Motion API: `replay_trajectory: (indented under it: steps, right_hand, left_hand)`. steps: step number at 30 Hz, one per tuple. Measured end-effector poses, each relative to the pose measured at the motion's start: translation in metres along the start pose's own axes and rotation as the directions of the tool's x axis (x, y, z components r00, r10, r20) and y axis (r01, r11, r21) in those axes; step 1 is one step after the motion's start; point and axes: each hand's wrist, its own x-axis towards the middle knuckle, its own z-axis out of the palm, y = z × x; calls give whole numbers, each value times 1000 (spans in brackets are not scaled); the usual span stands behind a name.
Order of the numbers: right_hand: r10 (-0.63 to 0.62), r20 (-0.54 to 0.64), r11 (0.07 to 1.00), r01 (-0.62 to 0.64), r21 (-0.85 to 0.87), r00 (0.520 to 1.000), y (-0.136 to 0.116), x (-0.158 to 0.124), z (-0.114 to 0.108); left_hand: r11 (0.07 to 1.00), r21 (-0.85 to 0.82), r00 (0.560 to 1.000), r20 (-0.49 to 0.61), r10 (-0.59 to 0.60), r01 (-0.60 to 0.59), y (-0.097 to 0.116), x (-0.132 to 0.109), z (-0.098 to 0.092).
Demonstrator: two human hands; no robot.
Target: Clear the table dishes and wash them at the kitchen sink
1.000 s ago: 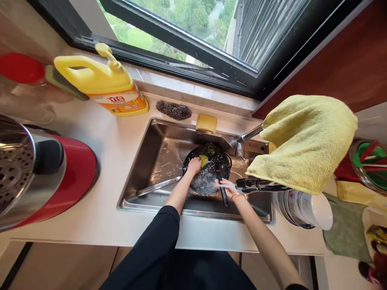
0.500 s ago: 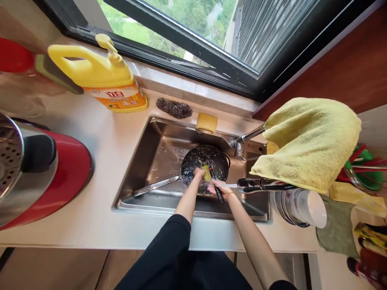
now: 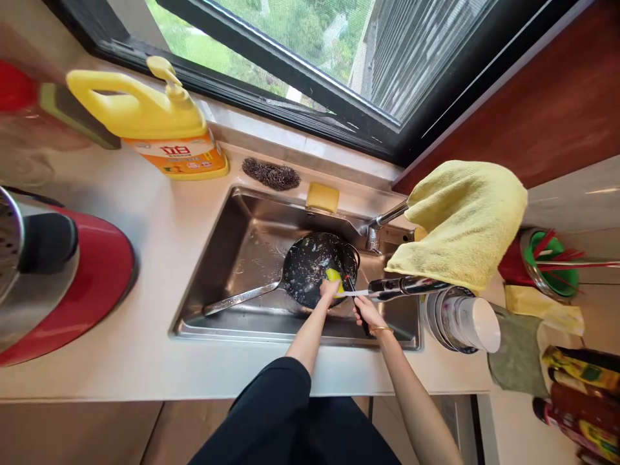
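Note:
A black wok [image 3: 307, 258] with soapy specks sits in the steel sink [image 3: 203, 258], its long metal handle [image 3: 242, 298] slanting to the left. Over the wok's right part, my left hand [image 3: 329, 290] is closed on a yellow-green sponge [image 3: 333, 275]. My right hand [image 3: 369, 312] grips a slim black-handled utensil [image 3: 364, 327] with a small red mark; its kind cannot be made out. Water [image 3: 357, 293] streams sideways from the tap spout [image 3: 387, 288] between the hands, toward the sponge.
A yellow towel [image 3: 460, 219] hangs over the tap pipe. Stacked bowls [image 3: 484, 324] stand right of the sink. Behind it lie a steel scourer [image 3: 271, 174] and a yellow sponge block [image 3: 322, 197]. A detergent jug [image 3: 188, 152] and a red appliance [image 3: 104, 278] are at left.
Both hands have shifted right relative to the wok. My left hand with the sponge is now near the water stream, and the black-handled utensil has moved right too. The view has turned slightly.

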Motion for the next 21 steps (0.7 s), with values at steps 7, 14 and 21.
replay_trajectory:
  steps: [7, 14, 21]
  right_hand:
    - [110, 248, 974, -154, 168, 962, 4, -37, 15]
    - [138, 421, 931, -262, 253, 896, 20, -82, 29]
    - [55, 447, 928, -211, 307, 893, 36, -114, 29]
  left_hand:
    - [938, 193, 939, -136, 316, -287, 6, -43, -46]
    - [777, 443, 879, 57, 474, -448, -2, -84, -40]
    - [656, 589, 858, 136, 495, -472, -2, -85, -62]
